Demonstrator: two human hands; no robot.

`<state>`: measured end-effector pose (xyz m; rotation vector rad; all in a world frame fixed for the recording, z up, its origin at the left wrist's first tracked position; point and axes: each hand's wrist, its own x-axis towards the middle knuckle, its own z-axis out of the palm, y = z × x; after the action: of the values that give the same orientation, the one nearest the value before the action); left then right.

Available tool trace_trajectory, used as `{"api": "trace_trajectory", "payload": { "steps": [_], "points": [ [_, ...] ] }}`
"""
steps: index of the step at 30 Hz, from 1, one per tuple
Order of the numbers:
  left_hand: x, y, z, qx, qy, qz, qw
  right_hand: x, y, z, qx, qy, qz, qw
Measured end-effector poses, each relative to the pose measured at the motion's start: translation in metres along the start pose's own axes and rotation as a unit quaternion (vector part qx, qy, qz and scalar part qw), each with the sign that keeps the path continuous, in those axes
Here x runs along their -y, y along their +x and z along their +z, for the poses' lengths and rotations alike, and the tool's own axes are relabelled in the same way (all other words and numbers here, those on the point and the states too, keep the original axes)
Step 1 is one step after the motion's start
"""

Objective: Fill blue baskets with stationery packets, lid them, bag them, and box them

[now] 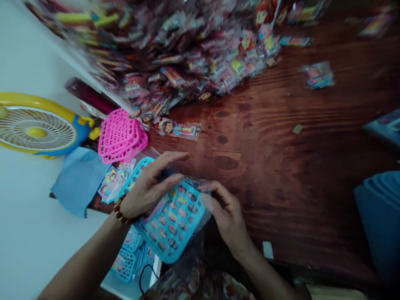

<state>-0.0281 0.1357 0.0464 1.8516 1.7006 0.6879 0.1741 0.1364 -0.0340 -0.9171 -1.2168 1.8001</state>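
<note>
A blue perforated plastic basket [171, 225] lies tilted in front of me, inside or under a clear plastic bag [204, 208]. My left hand [153, 183], with a beaded bracelet at the wrist, reaches over the basket's upper left part. Its visible thumb and forefinger are stretched out and apart; the other fingers are hidden. My right hand [226, 212] pinches the bag's edge at the basket's right corner. Another blue basket [139, 168] shows behind my left hand. Beside it are printed cards [112, 183].
Pink baskets [118, 135] are stacked near a yellow and blue fan [37, 131]. A large heap of small bagged items [193, 54] fills the back. Blue stacked pieces [381, 216] stand at right. More blue baskets [126, 258] lie low at left. One bagged figure pack [179, 128] lies on the wooden table [281, 166].
</note>
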Motion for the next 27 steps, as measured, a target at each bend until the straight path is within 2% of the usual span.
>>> {"api": "trace_trajectory", "payload": {
  "steps": [2,4,6,7,8,10,12,13,15,16,17,20,23,25,27],
  "points": [
    [-0.002,-0.009,-0.007,-0.072,0.005,-0.015,0.997,-0.002,-0.010,-0.013,-0.036,-0.060,-0.015,0.997],
    [-0.004,-0.022,-0.012,-0.118,0.067,-0.024,0.990,-0.001,-0.018,-0.023,-0.106,-0.118,-0.044,0.986],
    [-0.006,-0.038,-0.012,-0.122,0.128,-0.040,0.983,0.005,-0.020,-0.027,-0.156,-0.156,-0.104,0.970],
    [-0.007,-0.047,-0.011,-0.116,0.148,-0.051,0.981,0.009,-0.018,-0.026,-0.156,-0.168,-0.139,0.964],
    [-0.009,-0.056,-0.008,-0.105,0.162,-0.062,0.979,0.013,-0.014,-0.023,-0.137,-0.177,-0.170,0.960],
    [-0.012,-0.074,-0.001,-0.096,0.178,-0.088,0.975,0.019,-0.006,-0.018,-0.054,-0.191,-0.208,0.958],
    [-0.014,-0.093,0.009,-0.148,0.165,-0.132,0.966,0.017,-0.004,-0.015,0.036,-0.196,-0.209,0.957],
    [-0.015,-0.101,0.014,-0.202,0.135,-0.166,0.956,0.013,-0.006,-0.015,0.061,-0.199,-0.202,0.957],
    [-0.018,-0.116,0.027,-0.320,0.020,-0.250,0.913,0.000,-0.017,-0.020,0.066,-0.210,-0.195,0.956],
    [-0.019,-0.122,0.033,-0.355,-0.060,-0.294,0.886,-0.006,-0.024,-0.023,0.060,-0.218,-0.196,0.954],
    [-0.021,-0.126,0.040,-0.362,-0.149,-0.333,0.858,-0.011,-0.029,-0.027,0.057,-0.227,-0.200,0.952],
    [-0.031,-0.128,0.056,-0.300,-0.392,-0.395,0.775,-0.013,-0.033,-0.038,0.037,-0.228,-0.195,0.953],
    [-0.038,-0.121,0.064,-0.290,-0.521,-0.387,0.703,-0.003,-0.016,-0.037,-0.017,-0.187,-0.160,0.969],
    [-0.039,-0.117,0.066,-0.296,-0.562,-0.392,0.665,0.000,-0.003,-0.029,0.012,-0.167,-0.124,0.978],
    [-0.036,-0.115,0.067,-0.294,-0.586,-0.404,0.638,-0.004,0.003,-0.019,0.089,-0.168,-0.070,0.979]
  ]
}}
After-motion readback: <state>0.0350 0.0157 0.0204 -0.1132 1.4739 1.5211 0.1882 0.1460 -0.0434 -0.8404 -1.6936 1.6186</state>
